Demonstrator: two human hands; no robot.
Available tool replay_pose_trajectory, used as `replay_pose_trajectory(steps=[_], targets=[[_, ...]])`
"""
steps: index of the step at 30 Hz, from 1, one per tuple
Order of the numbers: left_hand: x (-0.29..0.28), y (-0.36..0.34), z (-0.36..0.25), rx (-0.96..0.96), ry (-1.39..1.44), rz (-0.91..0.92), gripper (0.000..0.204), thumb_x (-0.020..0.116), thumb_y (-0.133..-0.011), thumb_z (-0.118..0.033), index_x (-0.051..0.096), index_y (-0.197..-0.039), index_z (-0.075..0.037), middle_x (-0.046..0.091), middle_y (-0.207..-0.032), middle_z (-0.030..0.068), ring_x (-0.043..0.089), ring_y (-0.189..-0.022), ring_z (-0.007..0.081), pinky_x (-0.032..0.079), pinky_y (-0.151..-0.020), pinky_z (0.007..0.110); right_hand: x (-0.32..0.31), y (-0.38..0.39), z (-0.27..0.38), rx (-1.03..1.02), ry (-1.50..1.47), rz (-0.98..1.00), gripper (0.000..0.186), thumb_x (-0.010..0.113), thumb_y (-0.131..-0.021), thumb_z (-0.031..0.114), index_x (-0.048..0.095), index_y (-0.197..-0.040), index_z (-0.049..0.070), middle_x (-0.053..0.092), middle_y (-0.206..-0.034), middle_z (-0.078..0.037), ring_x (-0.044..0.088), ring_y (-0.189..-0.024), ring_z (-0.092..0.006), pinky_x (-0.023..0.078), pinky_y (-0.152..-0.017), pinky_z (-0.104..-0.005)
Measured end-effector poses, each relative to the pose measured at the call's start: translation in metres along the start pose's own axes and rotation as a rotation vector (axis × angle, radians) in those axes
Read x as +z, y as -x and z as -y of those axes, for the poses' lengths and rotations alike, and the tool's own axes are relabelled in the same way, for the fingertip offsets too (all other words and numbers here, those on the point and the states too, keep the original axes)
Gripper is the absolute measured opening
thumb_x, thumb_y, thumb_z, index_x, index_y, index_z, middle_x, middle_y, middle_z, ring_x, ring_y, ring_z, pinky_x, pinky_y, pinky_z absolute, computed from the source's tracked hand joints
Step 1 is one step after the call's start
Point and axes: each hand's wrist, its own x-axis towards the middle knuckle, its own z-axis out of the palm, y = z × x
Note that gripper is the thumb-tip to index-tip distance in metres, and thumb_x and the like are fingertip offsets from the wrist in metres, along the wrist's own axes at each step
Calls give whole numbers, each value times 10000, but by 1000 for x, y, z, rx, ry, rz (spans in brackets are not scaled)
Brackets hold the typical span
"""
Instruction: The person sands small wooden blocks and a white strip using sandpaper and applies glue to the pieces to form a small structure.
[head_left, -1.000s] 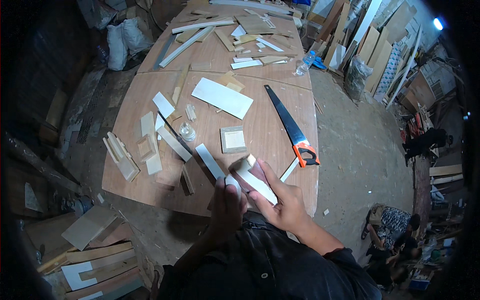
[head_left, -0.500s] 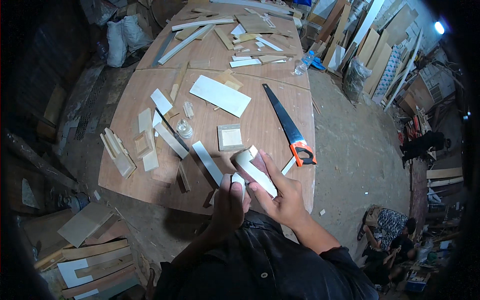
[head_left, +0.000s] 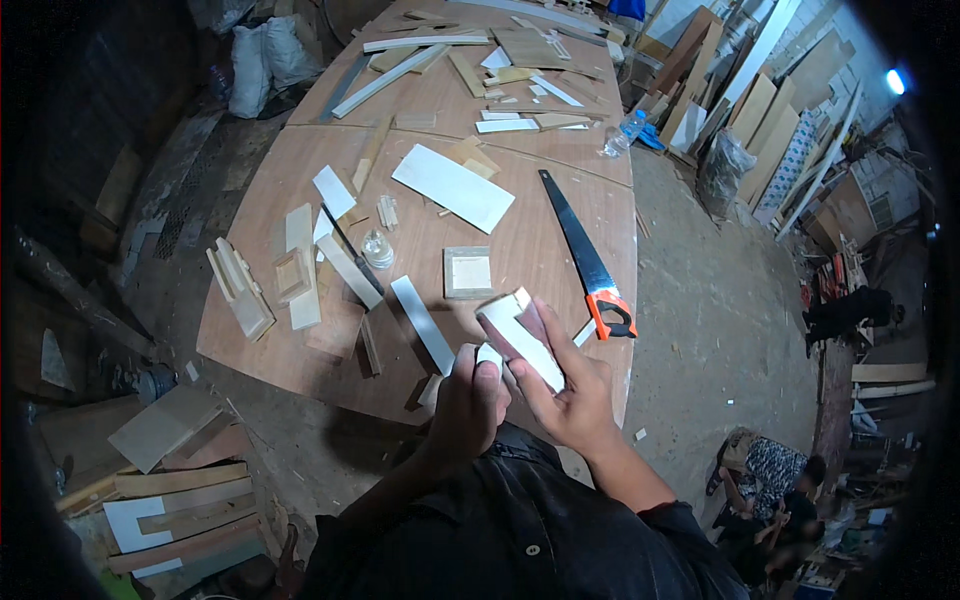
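In front of my body, over the table's near edge, my right hand (head_left: 572, 390) grips a pale wooden block (head_left: 522, 340) with white and maroon faces; the maroon part looks like sandpaper wrapped round it. My left hand (head_left: 472, 398) pinches a small white piece (head_left: 489, 355) close against the block's left side. Its lower part is hidden by my fingers. Just beyond the block lies a small square wooden frame (head_left: 468, 272) with a white centre. A long white strip (head_left: 422, 325) lies to the left of my hands.
A handsaw (head_left: 582, 245) with an orange handle lies at the table's right edge. Farther off are a white board (head_left: 455, 187), a clear jar (head_left: 377, 248) and a plastic bottle (head_left: 625, 134). Wood offcuts (head_left: 240, 288) lie at left. People (head_left: 770, 480) sit on the floor at lower right.
The view has shifted slightly, so the table things appear a little farther right. Both hands keep their grips, and the block has moved slightly right in the picture.
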Motion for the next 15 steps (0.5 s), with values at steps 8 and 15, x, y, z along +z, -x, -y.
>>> replay_pose_trajectory(steps=[8, 15], targets=[[11, 9, 4, -204, 237, 48, 577, 613, -851, 84, 303, -1334, 15, 489, -1109, 263, 546, -612, 255, 463, -500, 414, 0, -2, -5, 41, -4, 33, 606, 694, -883, 124, 464, -1430, -1, 711, -955, -249, 738, -784, -333, 550, -654, -339], [9, 1, 7, -207, 346, 99, 538, 585, -847, 99, 315, -1307, 30, 491, -938, 182, 518, -554, 237, 464, -501, 384, 0, 2, -7, 15, -19, 10, 597, 691, -887, 126, 468, -1425, -5, 711, -966, -248, 740, -801, -330, 552, -663, -331]])
